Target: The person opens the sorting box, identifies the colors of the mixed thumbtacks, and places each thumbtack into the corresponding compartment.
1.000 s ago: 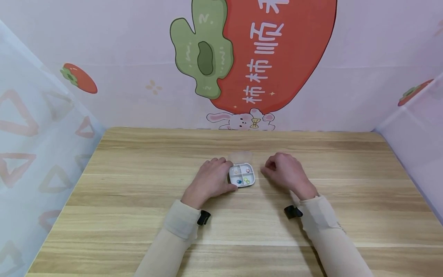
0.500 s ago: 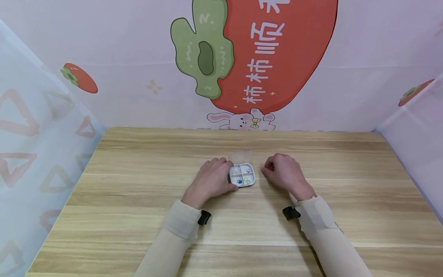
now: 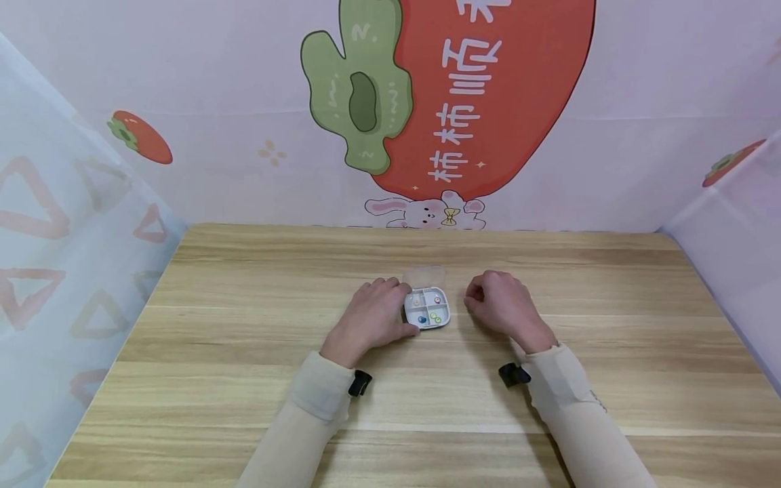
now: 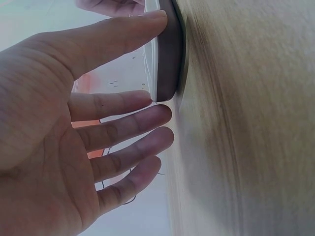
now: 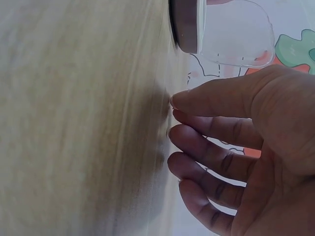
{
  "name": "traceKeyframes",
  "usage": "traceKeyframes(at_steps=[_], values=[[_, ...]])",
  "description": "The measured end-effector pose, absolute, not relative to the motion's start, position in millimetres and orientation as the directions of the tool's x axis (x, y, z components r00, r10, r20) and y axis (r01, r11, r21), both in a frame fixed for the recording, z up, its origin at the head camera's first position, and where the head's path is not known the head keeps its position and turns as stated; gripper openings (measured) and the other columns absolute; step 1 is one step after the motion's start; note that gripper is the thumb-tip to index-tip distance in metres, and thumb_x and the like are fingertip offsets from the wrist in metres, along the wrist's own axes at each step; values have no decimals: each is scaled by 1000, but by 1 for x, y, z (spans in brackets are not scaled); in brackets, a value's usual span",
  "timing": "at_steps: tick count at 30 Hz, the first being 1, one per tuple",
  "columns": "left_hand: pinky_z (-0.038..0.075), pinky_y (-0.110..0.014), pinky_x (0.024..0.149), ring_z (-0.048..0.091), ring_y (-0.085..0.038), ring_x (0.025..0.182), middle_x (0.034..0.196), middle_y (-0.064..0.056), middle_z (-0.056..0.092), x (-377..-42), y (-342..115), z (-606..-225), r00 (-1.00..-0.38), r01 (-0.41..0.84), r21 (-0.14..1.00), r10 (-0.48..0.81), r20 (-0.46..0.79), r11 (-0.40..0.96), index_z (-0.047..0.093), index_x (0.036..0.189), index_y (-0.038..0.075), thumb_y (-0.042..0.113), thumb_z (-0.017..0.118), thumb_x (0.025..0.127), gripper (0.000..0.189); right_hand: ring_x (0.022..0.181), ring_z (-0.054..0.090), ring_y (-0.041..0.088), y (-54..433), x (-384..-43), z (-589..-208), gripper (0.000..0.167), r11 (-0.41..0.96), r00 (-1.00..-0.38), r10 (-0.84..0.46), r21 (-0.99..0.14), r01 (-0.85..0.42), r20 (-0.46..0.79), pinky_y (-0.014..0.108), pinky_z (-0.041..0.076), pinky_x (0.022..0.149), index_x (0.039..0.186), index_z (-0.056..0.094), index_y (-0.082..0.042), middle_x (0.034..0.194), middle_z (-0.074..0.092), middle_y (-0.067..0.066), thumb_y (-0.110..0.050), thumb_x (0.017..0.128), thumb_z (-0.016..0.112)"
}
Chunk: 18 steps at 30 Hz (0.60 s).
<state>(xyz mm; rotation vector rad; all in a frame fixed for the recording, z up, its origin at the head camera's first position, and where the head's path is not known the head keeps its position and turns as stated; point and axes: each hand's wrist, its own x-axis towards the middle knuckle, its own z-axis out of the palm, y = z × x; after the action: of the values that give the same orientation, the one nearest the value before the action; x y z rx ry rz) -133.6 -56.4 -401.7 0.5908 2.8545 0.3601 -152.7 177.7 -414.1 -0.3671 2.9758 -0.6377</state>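
A small white pill box (image 3: 426, 307) with four compartments lies on the table. Its clear lid (image 3: 424, 275) stands open at the back. Tiny coloured pieces sit inside: orange at back left, reddish at back right, blue (image 3: 422, 319) at front left, yellow-green ring-like ones (image 3: 435, 317) at front right. My left hand (image 3: 378, 314) holds the box from its left, thumb at the near edge and index finger at the far corner. My right hand (image 3: 503, 303) rests by the table, apart from the box on its right. Its fingers (image 5: 197, 140) are loosely curled; I see nothing between thumb and index.
The wood-grain table (image 3: 244, 407) carries the box. A printed cloth backdrop (image 3: 244, 190) rises at its far edge, with cloth sides at left and right. A black strap piece (image 3: 360, 383) shows at the left wrist, another (image 3: 514, 375) at the right.
My right hand has shifted very slightly to the right, away from the box. The left hand and the box have stayed put.
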Motion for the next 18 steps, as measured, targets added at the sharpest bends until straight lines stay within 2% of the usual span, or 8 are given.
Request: traceKeyframes(at_steps=[7,14,18], values=[[44,-47,103,57,-28,112,128,-12,63,-134,-56,-401,-899,362,272,411,-150,892,63,133,5,43,85,81,68,75,57,22,181,-153,-411,8,862,-964,-266,-450,-235,-6,37,48,69,88,76,-7,82,64,3,-14,91,74],[44,-46,103,58,-28,112,128,-12,63,-134,-57,-401,-896,370,273,419,-146,888,63,133,5,43,85,81,68,79,58,22,185,-153,-403,5,758,-958,-283,-622,-198,-39,37,50,73,93,77,-8,86,68,3,-10,93,72],[43,-46,103,58,-28,112,129,-12,63,-133,-57,-401,-895,370,281,421,-147,886,63,133,4,43,85,82,68,80,59,22,186,-153,-401,6,704,-955,-297,-680,-204,-21,37,51,74,96,77,-5,88,70,5,-6,93,71]])
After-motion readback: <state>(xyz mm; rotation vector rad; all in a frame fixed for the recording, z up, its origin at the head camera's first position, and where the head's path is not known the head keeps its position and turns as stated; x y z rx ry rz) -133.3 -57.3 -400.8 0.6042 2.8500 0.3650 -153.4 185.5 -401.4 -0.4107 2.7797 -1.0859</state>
